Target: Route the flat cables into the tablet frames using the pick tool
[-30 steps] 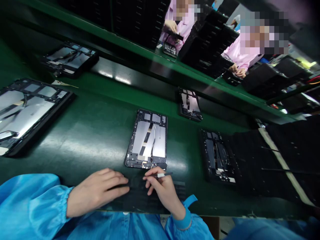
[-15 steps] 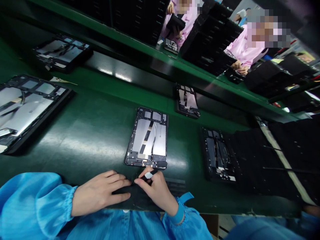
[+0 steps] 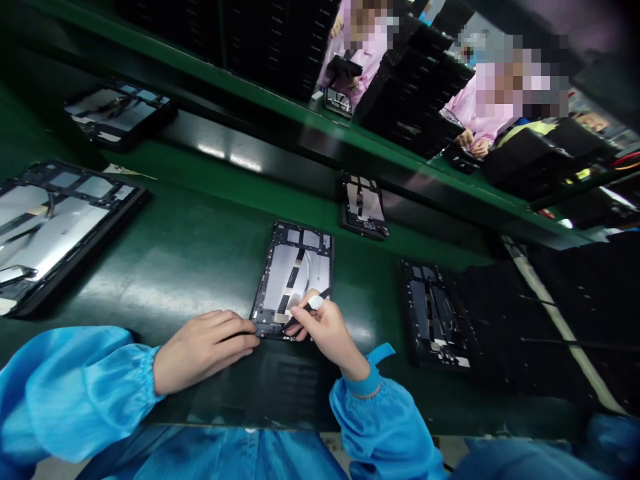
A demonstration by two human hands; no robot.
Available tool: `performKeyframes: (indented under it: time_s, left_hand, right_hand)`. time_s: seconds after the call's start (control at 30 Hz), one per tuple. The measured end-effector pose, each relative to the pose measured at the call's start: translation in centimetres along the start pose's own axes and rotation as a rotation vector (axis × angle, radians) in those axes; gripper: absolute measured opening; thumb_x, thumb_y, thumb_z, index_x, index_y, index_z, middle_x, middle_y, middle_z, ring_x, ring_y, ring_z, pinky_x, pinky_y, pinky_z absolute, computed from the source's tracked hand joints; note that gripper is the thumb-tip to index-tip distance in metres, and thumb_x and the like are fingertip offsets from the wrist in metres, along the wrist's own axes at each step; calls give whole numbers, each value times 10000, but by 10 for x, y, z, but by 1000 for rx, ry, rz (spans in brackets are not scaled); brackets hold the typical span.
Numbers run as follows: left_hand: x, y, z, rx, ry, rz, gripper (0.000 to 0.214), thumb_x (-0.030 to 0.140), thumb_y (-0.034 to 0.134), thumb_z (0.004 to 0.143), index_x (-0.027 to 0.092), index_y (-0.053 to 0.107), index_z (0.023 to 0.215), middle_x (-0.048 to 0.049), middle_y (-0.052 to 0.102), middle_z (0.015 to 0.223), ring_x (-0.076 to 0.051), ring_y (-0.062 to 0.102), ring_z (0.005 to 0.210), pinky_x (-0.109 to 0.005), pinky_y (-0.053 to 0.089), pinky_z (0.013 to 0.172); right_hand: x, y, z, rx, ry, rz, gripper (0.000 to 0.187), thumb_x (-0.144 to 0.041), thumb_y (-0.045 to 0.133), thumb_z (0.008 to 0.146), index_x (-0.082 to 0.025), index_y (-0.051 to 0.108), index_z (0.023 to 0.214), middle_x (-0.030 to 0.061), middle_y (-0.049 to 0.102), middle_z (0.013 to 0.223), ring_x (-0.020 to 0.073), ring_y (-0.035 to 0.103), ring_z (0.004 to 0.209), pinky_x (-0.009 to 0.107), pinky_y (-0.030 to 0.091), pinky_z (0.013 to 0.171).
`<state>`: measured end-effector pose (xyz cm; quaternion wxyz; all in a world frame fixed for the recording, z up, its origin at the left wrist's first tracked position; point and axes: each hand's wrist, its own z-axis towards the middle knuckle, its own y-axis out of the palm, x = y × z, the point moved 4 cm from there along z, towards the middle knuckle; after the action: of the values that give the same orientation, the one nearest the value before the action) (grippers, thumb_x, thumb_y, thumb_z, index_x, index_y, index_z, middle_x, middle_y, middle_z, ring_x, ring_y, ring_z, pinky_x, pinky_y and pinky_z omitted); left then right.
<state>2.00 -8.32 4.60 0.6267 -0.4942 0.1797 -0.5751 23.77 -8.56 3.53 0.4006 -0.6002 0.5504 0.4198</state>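
Note:
An opened tablet lies on the green bench in front of me, its silver inner plate, dark flat cable and lower boards exposed. My right hand is closed round a slim black pointed tool, whose exact kind I cannot make out. A white cover sits on one of its fingers. The tool's tip reaches the tablet's lower edge, partly hidden by the fingers. My left hand rests with fingers stretched out, fingertips at the tablet's lower left corner, holding nothing.
More opened tablets lie at left, back left, back and right. Black stacked trays stand at the right. Beyond a raised green ledge, people in pink work beside tall black stacks.
My right hand has moved up from the bench onto the tablet's lower part with the black tool. My left hand has shifted slightly up to the tablet's corner. The view has moved a little.

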Motion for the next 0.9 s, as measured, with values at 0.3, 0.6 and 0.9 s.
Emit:
performKeyframes:
  time_s: [0.3, 0.6, 0.9]
  left_hand:
    - [-7, 4, 0, 33, 16, 79, 182, 195, 457, 1077, 195, 627, 1143, -16, 748, 1079, -155, 654, 926, -277, 495, 830]
    - [-8, 5, 0, 40, 10, 63, 180, 192, 458, 1076, 195, 626, 1142, -18, 746, 1071, -155, 657, 915, -273, 490, 820]
    - [-8, 6, -1, 24, 3, 60, 178, 197, 464, 1076, 199, 629, 1144, -15, 742, 1086, -158, 657, 939, -279, 483, 847]
  right_hand:
    - [3, 13, 17, -108, 99, -38, 408, -559, 743, 772, -199, 554, 808, -28, 678, 560, 178, 734, 537, 186, 522, 428]
    - [6, 13, 14, -95, 88, -69, 378, -535, 722, 817, -188, 572, 835, -5, 703, 607, 176, 740, 558, 195, 547, 460]
    - [7, 13, 13, -82, 74, -70, 331, -494, 719, 825, -194, 579, 828, -8, 697, 601, 176, 745, 576, 196, 560, 472]
